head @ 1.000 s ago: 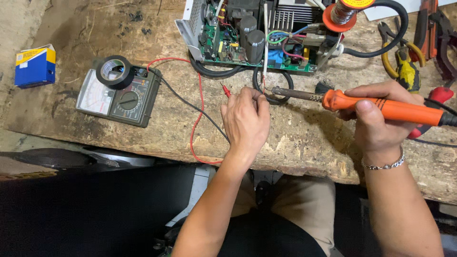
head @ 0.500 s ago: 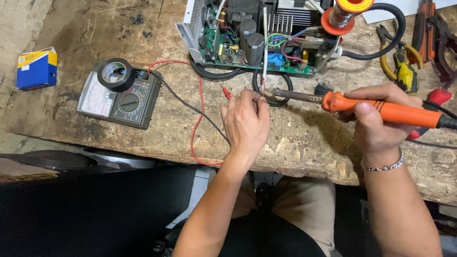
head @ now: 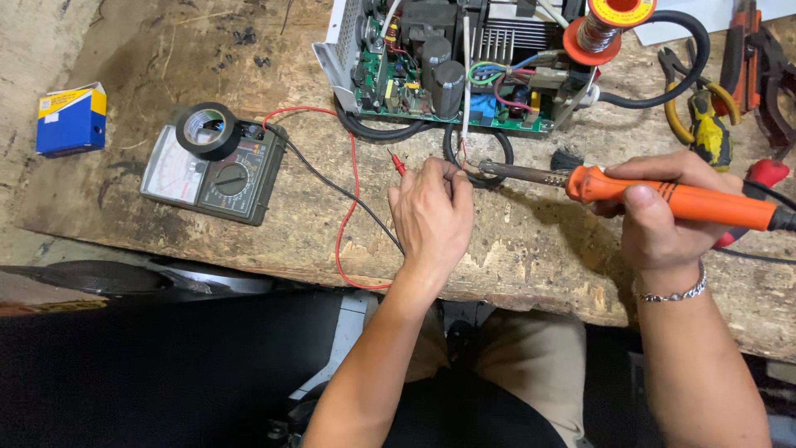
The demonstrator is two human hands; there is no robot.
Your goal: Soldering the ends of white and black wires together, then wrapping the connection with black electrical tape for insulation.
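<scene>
A worn wooden bench (head: 539, 249) carries a multimeter (head: 211, 176) (a roll of black tape (head: 207, 130) sits on it), a blue and yellow box (head: 71, 120), an open circuit board (head: 448, 70), a solder spool (head: 604, 25) and yellow-handled pliers (head: 705, 124).

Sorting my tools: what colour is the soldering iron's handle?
Orange, on the soldering iron in the right hand; head view.

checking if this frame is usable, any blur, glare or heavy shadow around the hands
Head view: sharp, no motion blur on the left hand or the right hand; even light, soft shadow under the soldering iron; slight sheen on the roll of black tape; below the wooden bench it is very dark.
</scene>
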